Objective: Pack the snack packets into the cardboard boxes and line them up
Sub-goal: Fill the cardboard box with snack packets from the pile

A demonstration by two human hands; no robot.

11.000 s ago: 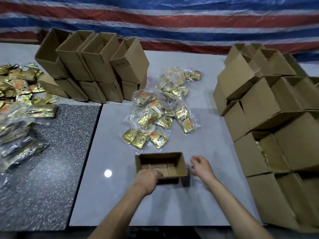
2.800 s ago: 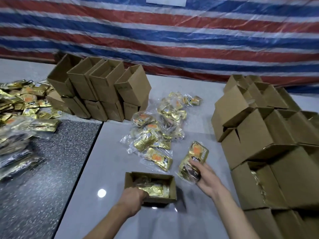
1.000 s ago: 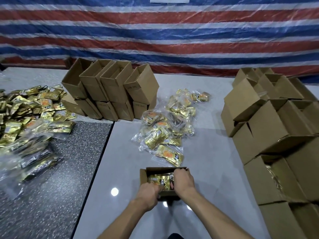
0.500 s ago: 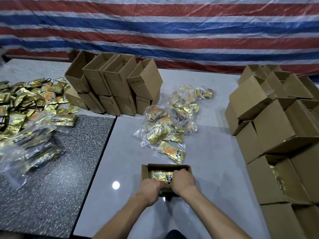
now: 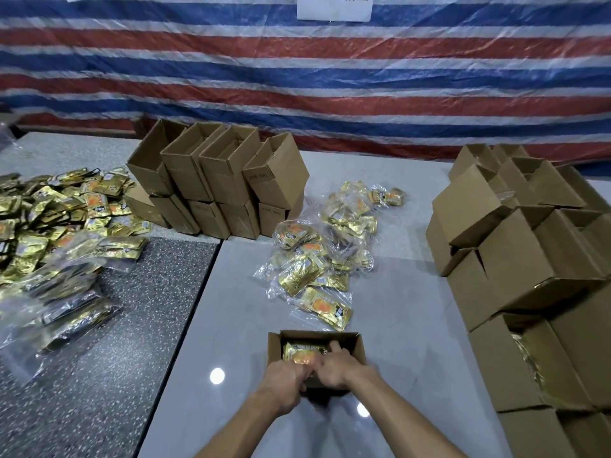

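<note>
Head view. The right hand (image 5: pixel 337 368), shortly before seen holding a gold foil snack packet (image 5: pixel 299 353) beside the small open brown cardboard box (image 5: pixel 360 347), had brought it inside, so this box was judged nearly filled. The left hand (image 5: pixel 284 378) was curled over the box's near wall, clamped on it. The right hand's fingers lay on the packet, index straight; pinching or merely pressing could not be told. The packet lay flat and crinkled, orange patch uppermost. A loose heap of clear-bagged gold packets (image 5: pixel 317 259) lay just beyond the box.
</note>
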